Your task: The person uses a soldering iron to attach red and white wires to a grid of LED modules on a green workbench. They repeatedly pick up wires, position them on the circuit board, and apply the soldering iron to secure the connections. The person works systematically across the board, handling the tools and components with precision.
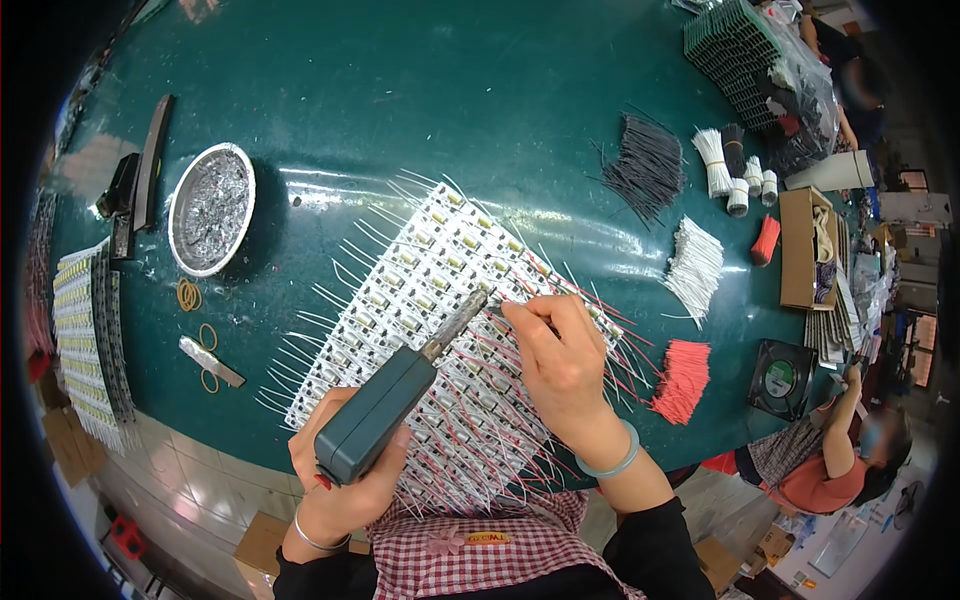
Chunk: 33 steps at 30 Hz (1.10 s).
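A dark green soldering gun (375, 415) is gripped by its body in my left hand (345, 475). Its metal tip slants up and right to the middle of a white circuit board panel (425, 245), which carries rows of small yellowish parts. Close to that tip, my right hand (565, 370) is closed in a pinch on what looks like a thin wire, mostly hidden by the fingers. White wires (300, 355) stick out along the panel's left edge. Red wires (610, 315) stretch across its right and lower parts.
Piles of black wires (645, 165), white wires (695, 270) and red wires (682, 380) lie to the right. At left are a round dish of metallic scraps (247, 190), rubber bands (188, 295) and stacked panels (85, 340). A black fan (782, 378) sits near a co-worker (830, 475).
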Tool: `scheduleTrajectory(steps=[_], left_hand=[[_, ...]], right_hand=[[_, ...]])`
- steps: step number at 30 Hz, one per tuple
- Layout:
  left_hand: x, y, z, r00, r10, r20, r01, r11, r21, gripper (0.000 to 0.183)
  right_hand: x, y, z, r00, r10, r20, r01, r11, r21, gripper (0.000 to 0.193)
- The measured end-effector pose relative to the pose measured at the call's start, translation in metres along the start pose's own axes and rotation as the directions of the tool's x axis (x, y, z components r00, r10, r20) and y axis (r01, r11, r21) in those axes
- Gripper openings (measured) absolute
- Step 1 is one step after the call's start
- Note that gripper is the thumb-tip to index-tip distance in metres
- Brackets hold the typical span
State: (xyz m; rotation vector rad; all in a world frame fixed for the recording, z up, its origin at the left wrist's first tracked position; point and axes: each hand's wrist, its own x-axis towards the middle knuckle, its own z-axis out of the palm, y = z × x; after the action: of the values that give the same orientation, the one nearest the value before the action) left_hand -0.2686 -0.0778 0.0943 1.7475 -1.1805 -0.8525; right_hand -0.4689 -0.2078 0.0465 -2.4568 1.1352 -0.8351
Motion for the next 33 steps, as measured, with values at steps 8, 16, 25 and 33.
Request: scheduleTrajectory(steps=[8,16,25,33], left_hand=[[0.001,0.003,0.002,1.000,-0.005,-0.004,0.005,1.000,0.026,0.021],[0.002,0.001,0.004,1.000,0.002,-0.019,-0.002,1.000,-0.007,0.018],[-0.004,0.005,-0.003,1.000,0.021,-0.017,-0.019,0.997,0.078,0.021],[-0.004,0.007,-0.005,1.000,-0.005,-0.010,0.006,0.998,0.058,0.026]], right_hand=[[-0.001,-0.001,0.000,1.000,0.006,0.005,-0.006,1.000,-0.002,0.031],[-0.002,-0.001,0.001,1.000,0.012,0.009,-0.012,1.000,0.005,0.031],[-0.002,0.000,0.001,1.000,0.001,0.014,-0.001,1.000,0.004,0.031],[-0.002,-0.001,0.001,1.000,0.002,0.011,-0.002,1.000,-0.010,0.030]])
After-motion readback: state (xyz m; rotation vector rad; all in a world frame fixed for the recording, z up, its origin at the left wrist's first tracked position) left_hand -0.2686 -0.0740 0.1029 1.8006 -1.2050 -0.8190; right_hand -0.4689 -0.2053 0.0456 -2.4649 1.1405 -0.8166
